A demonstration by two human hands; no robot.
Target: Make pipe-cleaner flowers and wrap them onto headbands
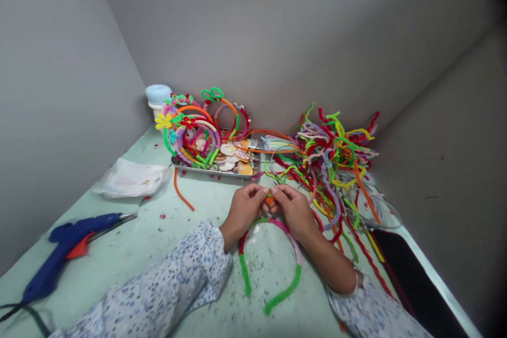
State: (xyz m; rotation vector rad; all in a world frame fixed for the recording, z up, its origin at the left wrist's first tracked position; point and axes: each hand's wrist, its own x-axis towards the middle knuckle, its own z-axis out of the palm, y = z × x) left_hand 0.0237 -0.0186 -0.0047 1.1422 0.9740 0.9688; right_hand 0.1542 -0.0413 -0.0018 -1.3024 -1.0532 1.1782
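Note:
My left hand [247,206] and my right hand [292,208] meet over the middle of the table. Between their pinched fingertips is a small orange piece [270,199], apparently bent pipe cleaner, with a bit of green at its top. Fingers cover part of it. Just below the hands lies a headband [298,269] wrapped in green, red, pink and magenta pipe cleaner, its two ends pointing toward me. The top of its arch is close to my fingers; whether they touch it I cannot tell.
A blue glue gun [65,253] lies at left, near a crumpled white plastic bag [132,178]. Behind, a metal tray [206,172] holds small flat pieces, with finished headbands [198,132] piled on it. Loose pipe cleaners [336,148] heap at right, near a black phone-like slab [415,280].

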